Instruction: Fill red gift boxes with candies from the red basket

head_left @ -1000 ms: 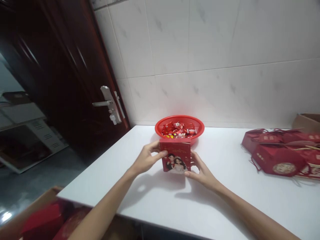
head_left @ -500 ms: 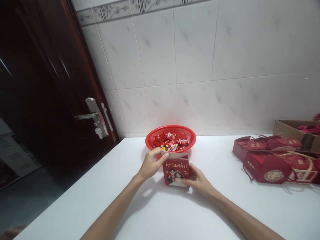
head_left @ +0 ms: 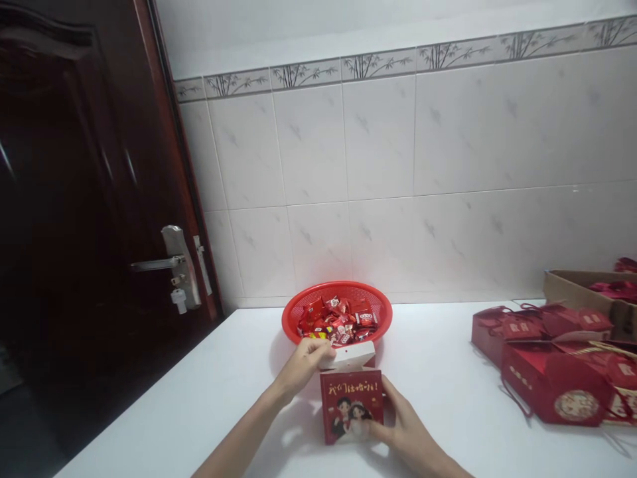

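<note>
A small red gift box with a cartoon couple and gold lettering stands between my hands on the white table. My right hand is closed round its right side, thumb across the front. At the top left, my left hand pinches the box's upright flap, whose pale inner face shows. Just behind the box sits a red plastic basket with several wrapped candies in it. The inside of the box is hidden from view.
Several red gift boxes with cords stand together at the right. A cardboard box holding red items is behind them. A tiled wall bounds the white table at the back; a dark door with a metal handle is on the left.
My view has tilted up, so everything sits lower in the picture. The box's flap now stands further back and shows more of its pale inside; both hands keep their hold.
</note>
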`<state>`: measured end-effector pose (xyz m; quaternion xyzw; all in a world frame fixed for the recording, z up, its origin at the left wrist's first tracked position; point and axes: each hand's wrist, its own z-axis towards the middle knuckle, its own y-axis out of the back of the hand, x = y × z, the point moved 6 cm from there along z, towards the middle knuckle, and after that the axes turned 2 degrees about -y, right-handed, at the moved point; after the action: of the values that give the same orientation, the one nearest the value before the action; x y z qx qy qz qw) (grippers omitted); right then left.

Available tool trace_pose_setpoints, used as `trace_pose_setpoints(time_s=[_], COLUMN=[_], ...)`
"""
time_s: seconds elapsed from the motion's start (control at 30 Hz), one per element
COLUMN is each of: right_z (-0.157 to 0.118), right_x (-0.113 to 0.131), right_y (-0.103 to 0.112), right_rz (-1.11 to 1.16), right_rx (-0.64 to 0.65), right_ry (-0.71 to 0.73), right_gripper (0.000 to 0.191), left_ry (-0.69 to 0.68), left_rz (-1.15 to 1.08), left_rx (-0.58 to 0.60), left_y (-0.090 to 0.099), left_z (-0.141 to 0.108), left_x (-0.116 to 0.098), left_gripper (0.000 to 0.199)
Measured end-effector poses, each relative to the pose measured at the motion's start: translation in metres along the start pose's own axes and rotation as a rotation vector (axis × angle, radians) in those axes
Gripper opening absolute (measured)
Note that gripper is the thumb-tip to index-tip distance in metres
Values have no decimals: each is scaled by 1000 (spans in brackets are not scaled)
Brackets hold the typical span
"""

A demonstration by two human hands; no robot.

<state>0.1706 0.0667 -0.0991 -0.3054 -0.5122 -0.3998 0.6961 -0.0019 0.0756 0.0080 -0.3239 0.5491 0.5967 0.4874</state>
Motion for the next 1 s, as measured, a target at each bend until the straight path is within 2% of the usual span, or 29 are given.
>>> trace_pose_setpoints(time_s=[0.1, 0.17, 0.23, 0.33, 0.4, 0.53, 0.63, 0.7, 0.8, 0.9, 1.0], right_z=[0, 1, 0, -1, -1, -2, -2, -3, -3, -4, -4], right_x=[-2, -4, -6, -7, -7, -5, 0, 1, 0, -3, -3], right_y=[-1, 0, 0, 1, 2, 4, 4, 4, 5, 5, 5], right_rz=[27, 31, 30, 24, 12, -2, -3, -7, -15, -1, 4], right_rx=[13, 6, 2, 3, -7, -34, -24, -20, -35, -36, -26], right_ry=[-13, -18, -29, -32, -34, -40, -20, -19, -31, -50, -49], right_gripper=[66, 65, 62, 65, 69, 72, 72, 74, 77, 80, 80], left_ry=[-67, -113, -146, -156, -128, -32, 89, 111, 69, 55, 80], left_rz=[56, 99, 165, 340, 450, 683, 830, 914, 1011, 1083, 1128], left_rx=[142, 178, 137, 44, 69, 353, 530, 578, 613, 622, 631], left_y=[5, 14, 29, 49, 53, 32, 9, -6, -27, -39, -44], left_z=[1, 4, 15, 45, 71, 117, 136, 143, 150, 156, 162], left_x=[-9, -16, -22, -21, -13, 16, 31, 32, 26, 22, 24], left_gripper=[37, 41, 43, 41, 37, 26, 36, 52, 71, 74, 74])
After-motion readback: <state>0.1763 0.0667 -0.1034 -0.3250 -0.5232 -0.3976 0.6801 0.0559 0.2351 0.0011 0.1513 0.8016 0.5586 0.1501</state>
